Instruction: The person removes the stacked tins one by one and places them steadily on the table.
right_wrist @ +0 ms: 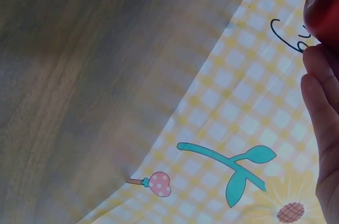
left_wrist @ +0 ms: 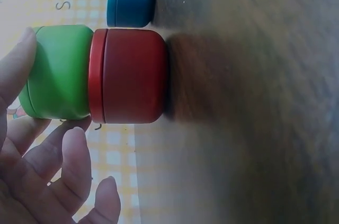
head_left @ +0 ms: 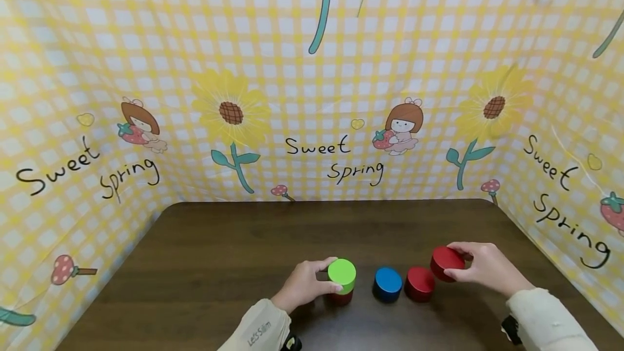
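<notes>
My left hand grips a small round green tin between thumb and fingers. Directly beneath it is a red tin standing on the table; in the left wrist view the green base meets the red lid. On the right, my right hand pinches a second red tin, tilted and held above the table. Between the hands stand a blue tin and, to its right, a third red tin, which the held red one partly overlaps in the head view.
The dark wooden table has rounded far corners. Yellow checked cloth with sunflowers and lettering hangs behind it and along both sides; the right-hand side runs close past my right forearm.
</notes>
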`<action>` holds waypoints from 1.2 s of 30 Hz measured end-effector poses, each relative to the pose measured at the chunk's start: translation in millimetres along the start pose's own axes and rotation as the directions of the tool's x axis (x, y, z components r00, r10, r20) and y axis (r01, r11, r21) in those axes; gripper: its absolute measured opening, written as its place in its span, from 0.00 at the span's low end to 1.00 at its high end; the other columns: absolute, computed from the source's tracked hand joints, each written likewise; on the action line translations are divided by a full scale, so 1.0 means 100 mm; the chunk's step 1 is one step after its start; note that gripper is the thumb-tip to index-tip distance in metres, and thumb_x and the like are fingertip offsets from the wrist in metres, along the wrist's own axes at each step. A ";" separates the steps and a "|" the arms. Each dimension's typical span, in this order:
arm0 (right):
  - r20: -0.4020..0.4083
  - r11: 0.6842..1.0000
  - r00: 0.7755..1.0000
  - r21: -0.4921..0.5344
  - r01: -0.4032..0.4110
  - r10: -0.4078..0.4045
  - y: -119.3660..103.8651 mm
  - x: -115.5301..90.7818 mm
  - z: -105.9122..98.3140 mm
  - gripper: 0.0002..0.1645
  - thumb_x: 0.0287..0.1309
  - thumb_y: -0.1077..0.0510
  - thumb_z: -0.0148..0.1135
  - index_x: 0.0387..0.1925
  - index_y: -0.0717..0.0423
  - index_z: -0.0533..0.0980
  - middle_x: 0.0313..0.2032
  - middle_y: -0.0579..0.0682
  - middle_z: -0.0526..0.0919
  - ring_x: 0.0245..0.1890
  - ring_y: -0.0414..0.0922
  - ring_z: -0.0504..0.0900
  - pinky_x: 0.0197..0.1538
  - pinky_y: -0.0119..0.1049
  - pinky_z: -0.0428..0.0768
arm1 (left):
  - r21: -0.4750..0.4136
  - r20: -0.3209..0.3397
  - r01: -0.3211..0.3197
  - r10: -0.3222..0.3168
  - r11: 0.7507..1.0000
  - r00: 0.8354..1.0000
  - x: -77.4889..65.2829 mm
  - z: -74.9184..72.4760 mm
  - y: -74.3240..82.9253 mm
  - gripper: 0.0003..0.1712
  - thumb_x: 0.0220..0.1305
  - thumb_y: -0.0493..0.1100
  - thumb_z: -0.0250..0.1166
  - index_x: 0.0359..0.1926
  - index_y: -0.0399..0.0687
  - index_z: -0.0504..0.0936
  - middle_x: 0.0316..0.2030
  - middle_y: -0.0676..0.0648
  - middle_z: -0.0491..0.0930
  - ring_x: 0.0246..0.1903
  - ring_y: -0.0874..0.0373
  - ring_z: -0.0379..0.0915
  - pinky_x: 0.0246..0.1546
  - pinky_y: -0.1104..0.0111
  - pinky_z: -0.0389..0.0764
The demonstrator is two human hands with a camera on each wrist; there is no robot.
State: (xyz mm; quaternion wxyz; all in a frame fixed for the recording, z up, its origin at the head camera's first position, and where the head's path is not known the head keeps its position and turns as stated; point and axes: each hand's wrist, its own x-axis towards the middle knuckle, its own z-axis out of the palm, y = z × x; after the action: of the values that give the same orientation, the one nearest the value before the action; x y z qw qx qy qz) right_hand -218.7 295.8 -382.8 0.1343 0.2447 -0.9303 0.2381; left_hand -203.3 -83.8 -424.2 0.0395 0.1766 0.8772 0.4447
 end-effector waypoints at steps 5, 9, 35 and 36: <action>0.023 0.999 0.999 0.007 -0.040 0.040 0.04 -0.04 0.00 0.27 0.41 0.53 0.77 0.41 0.66 0.81 0.31 0.45 0.84 0.27 0.33 0.78 0.29 0.31 0.76 | -0.035 0.016 0.001 0.000 0.999 1.000 0.03 0.01 -0.01 0.37 0.52 0.46 0.75 0.62 0.38 0.74 0.55 0.37 0.77 0.56 0.42 0.71 0.51 0.50 0.74; 0.002 0.999 0.999 0.009 -0.051 0.051 0.06 -0.08 0.01 0.26 0.41 0.54 0.77 0.41 0.67 0.81 0.30 0.46 0.84 0.27 0.33 0.78 0.28 0.31 0.77 | -0.055 0.029 0.013 -0.011 0.998 1.000 0.04 0.01 -0.02 0.37 0.52 0.45 0.75 0.62 0.38 0.74 0.55 0.36 0.77 0.57 0.41 0.70 0.52 0.49 0.72; 0.112 0.983 0.981 0.079 -0.168 0.159 0.16 -0.14 0.06 0.31 0.43 0.54 0.76 0.45 0.71 0.78 0.34 0.53 0.84 0.29 0.36 0.81 0.31 0.31 0.78 | -0.035 0.035 0.019 -0.018 0.999 0.999 0.03 -0.02 0.01 0.36 0.52 0.46 0.74 0.62 0.40 0.74 0.56 0.38 0.76 0.58 0.43 0.70 0.52 0.50 0.73; 0.119 0.982 0.979 0.074 -0.173 0.163 0.17 -0.14 0.06 0.31 0.43 0.54 0.76 0.45 0.71 0.78 0.34 0.53 0.84 0.29 0.36 0.81 0.31 0.31 0.78 | -0.036 0.035 0.023 -0.021 0.999 0.999 0.03 -0.02 0.01 0.36 0.52 0.46 0.74 0.62 0.40 0.74 0.56 0.38 0.76 0.58 0.43 0.70 0.52 0.50 0.73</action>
State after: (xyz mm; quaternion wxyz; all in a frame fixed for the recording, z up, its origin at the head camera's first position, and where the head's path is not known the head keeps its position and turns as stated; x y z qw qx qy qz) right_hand -216.5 311.2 -399.6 0.0507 0.1837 -0.9428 0.2734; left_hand -206.2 -84.0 -422.2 0.0628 0.1739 0.8700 0.4572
